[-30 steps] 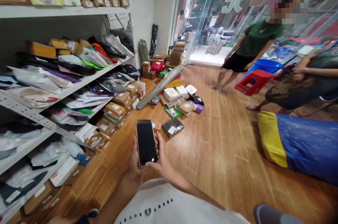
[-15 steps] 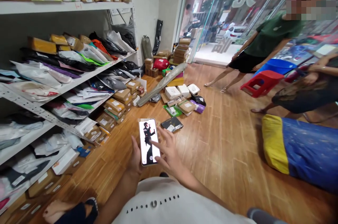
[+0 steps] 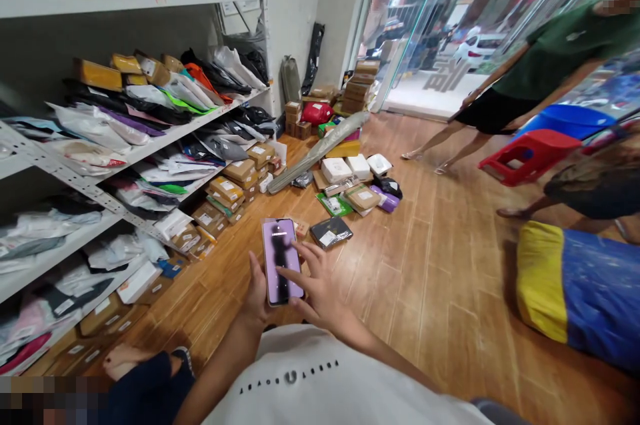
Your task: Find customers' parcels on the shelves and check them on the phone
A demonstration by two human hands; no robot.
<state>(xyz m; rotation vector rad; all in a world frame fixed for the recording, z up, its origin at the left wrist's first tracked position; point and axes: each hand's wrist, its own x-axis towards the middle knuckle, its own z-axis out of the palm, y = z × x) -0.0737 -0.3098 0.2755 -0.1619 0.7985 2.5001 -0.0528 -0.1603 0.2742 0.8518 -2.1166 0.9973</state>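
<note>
A smartphone (image 3: 283, 265) with a lit purple screen, a blurred dark figure across it, is held upright in front of my body. My left hand (image 3: 256, 291) grips it along its left side and from beneath, thumb at the edge. Over the screen's right half is my right hand (image 3: 317, 285), fingers spread, the index finger pointing at the glass; whether it touches cannot be made out. On the floor just beyond the phone lies a dark flat parcel (image 3: 331, 233) with a white label.
Shelves (image 3: 185, 119) full of bagged parcels stand on the left. Ahead, boxes and a long wrapped roll (image 3: 320, 153) lie on the floor. On the right are a red stool (image 3: 530, 155), a blue-and-yellow bundle (image 3: 595, 291) and people; another person's foot (image 3: 125, 358) is at lower left.
The phone screen has gone from a white background with a dark figure to a purple one. My view has shifted left, and the right fingers have moved slightly over the glass.
</note>
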